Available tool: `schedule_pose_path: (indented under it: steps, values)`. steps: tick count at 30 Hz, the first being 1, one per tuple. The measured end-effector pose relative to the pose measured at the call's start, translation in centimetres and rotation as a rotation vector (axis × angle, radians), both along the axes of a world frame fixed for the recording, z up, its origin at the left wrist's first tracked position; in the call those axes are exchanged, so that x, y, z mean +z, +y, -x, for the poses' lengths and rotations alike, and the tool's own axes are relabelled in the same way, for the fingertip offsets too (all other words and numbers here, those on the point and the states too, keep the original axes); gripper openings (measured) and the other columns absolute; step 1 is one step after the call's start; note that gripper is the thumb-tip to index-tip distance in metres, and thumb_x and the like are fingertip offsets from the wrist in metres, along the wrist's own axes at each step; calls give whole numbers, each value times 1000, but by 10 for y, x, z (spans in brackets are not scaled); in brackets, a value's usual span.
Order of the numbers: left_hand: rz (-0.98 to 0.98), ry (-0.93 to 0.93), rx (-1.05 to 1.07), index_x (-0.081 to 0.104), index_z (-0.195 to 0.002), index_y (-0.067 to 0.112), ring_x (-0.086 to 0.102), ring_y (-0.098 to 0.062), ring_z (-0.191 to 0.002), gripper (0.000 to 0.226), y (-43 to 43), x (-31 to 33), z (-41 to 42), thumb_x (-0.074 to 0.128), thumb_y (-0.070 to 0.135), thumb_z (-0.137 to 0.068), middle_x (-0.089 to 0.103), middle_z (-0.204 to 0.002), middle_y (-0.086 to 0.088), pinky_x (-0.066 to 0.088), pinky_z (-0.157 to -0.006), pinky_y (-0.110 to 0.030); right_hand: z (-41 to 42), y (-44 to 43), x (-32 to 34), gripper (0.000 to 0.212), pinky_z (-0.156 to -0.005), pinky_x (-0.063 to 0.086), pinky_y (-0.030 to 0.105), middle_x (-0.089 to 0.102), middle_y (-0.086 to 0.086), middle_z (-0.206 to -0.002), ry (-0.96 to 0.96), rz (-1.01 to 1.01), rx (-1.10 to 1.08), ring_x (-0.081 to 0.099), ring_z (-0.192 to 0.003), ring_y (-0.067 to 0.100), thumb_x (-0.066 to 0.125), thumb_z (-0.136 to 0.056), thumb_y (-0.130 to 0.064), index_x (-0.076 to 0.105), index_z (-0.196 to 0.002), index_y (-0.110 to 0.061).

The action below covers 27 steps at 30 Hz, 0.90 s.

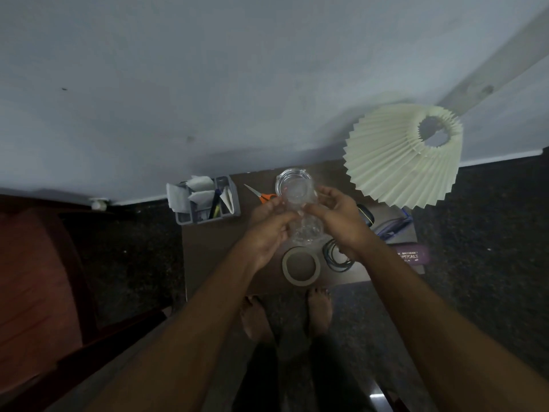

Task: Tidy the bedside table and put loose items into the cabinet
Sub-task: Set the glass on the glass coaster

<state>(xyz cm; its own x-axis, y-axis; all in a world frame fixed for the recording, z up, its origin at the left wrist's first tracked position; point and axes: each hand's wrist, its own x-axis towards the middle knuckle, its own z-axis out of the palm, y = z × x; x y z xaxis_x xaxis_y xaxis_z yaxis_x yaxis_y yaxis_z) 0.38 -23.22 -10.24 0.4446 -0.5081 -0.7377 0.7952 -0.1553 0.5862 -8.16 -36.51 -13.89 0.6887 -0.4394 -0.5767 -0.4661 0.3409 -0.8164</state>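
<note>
At centre frame, above the dark counter [214, 248], a person's left grip [267, 230] and right grip [341, 221] are both clamped on a clear container [307, 230] — fingers curled round its sides. Just below it on the counter lie a tape roll [301, 266] and a coiled dark cable [335, 257], side by side. Orange-handled scissors [261, 195] lie left of the fingertips, near a grey organiser [208, 200] of papers and pens. A pleated lampshade [404, 156] fills the upper right — a purple glasses case [413, 255] sits below it.
</note>
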Motion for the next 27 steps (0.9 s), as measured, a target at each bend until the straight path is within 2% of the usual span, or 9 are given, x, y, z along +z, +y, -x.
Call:
schedule_pose_path:
  steps: [3, 7, 10, 11, 13, 18, 21, 24, 27]
  values:
    - [16, -88, -47, 65, -117, 11, 67, -24, -105, 44, -1, 1, -8, 62, -17, -83, 70, -116, -11, 54, -95, -41, -4, -8, 2, 54, -75, 61, 29, 76, -3, -108, -35, 15, 60, 75, -97, 14, 88, -73, -20, 66, -123, -20]
    - [-43, -182, -113, 60, -128, 13, 67, -23, -112, 48, -1, 0, -19, 68, -7, -85, 67, -127, -3, 57, -92, -43, -12, -21, 4, 53, -72, 62, 29, 77, -3, -105, -77, 86, 168, 76, -91, 13, 91, -67, -9, 68, -114, -20]
    - [-56, -235, -123, 58, -129, 10, 68, -25, -111, 42, -4, -2, -27, 64, -2, -88, 69, -124, -4, 59, -88, -38, -20, -25, 3, 61, -80, 62, 35, 74, -3, -107, -30, 217, 230, 73, -98, 15, 96, -60, -15, 64, -112, -20]
    - [-71, -287, -133, 56, -129, 9, 67, -27, -113, 46, -5, -3, -29, 67, -3, -86, 68, -125, -7, 58, -91, -39, -22, -26, 2, 67, -88, 60, 39, 72, -2, -111, -18, 267, 246, 71, -103, 18, 97, -57, -18, 62, -115, -19]
    - [-90, -409, -149, 52, -133, 6, 65, -28, -116, 58, -7, -8, -31, 73, -9, -80, 65, -129, -11, 56, -96, -40, -25, -26, -1, 76, -92, 59, 36, 69, -7, -112, -32, 359, 261, 69, -105, 12, 98, -52, -26, 57, -117, -22]
    - [-70, -556, -216, 52, -135, 4, 66, -10, -108, 67, -10, -16, -37, 75, -15, -75, 64, -124, -1, 55, -89, -21, -29, -25, 0, 76, -72, 52, 5, 65, -28, -102, -77, 482, 276, 63, -98, -14, 95, -53, -40, 50, -113, -38]
    - [-64, -592, -221, 51, -134, -3, 65, -20, -114, 65, -11, -24, -41, 72, -20, -75, 63, -129, -11, 54, -89, -20, -33, -26, 0, 75, -75, 55, 9, 62, -39, -103, -79, 491, 287, 63, -99, -13, 95, -54, -42, 46, -111, -46]
    - [-70, -611, -228, 47, -135, -7, 60, -32, -123, 67, -14, -29, -43, 70, -24, -74, 59, -134, -21, 53, -94, -27, -34, -25, -3, 74, -79, 56, 11, 64, -33, -102, -110, 510, 281, 65, -98, -12, 93, -58, -44, 44, -113, -43]
    - [-72, -601, -243, 46, -135, -6, 61, -24, -120, 67, -18, -29, -44, 67, -26, -74, 57, -135, -18, 54, -91, -20, -35, -24, -6, 73, -77, 55, 10, 65, -28, -102, -118, 527, 275, 66, -97, -10, 90, -59, -46, 42, -114, -44]
